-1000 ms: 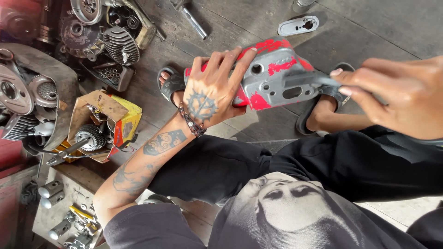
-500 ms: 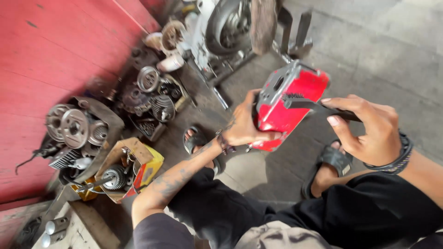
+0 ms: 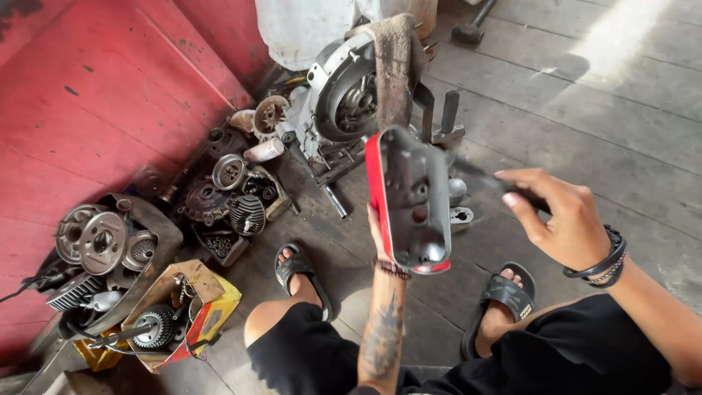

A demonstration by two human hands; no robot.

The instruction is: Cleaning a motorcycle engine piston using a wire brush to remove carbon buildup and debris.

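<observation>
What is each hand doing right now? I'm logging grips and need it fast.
Left hand: closed on the red engine cover, holding it upright.
Right hand: closed on a dark, blurred tool pointed at the cover.

A repair workshop: engine block (image 3: 344, 102), loose engine parts (image 3: 234, 194) strewn on plank floor (image 3: 585, 95)

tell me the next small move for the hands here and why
Probably bring the dark tool in the right hand into the cover's open grey inside: the left hand holds it upright, hollow side facing the tool, whose blurred tip sits just beside it.
</observation>
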